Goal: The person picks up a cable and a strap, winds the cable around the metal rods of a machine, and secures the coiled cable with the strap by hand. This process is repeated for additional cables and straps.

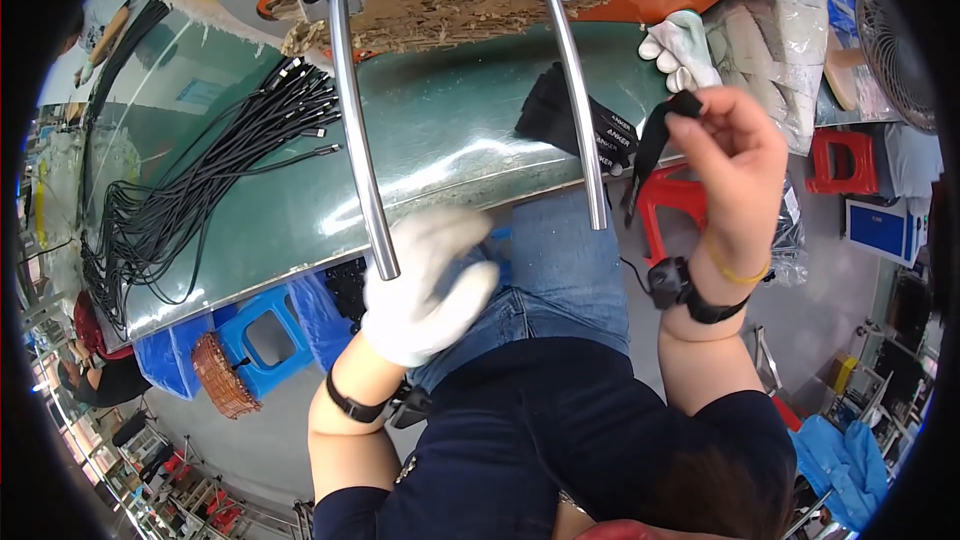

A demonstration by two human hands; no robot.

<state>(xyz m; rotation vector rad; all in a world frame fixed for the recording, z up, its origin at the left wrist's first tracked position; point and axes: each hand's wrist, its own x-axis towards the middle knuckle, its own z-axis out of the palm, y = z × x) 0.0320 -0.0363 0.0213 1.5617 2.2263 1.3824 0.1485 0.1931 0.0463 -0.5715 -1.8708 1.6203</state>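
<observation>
My right hand is bare and raised to the right of the table. Its thumb and fingers pinch a black strap, which hangs down from them. My left hand, in a white glove, is over my lap beside the lower end of the left metal rod. The glove's thumb stands apart from the fingers, which are smeared by motion; nothing shows in its grasp. On the table behind the right metal rod lies a pile of black straps with white print.
A large bundle of black cables covers the left of the green table. A machine holds both rods. A spare white glove and clear plastic bags lie at the back right. A red stool and blue stool stand below.
</observation>
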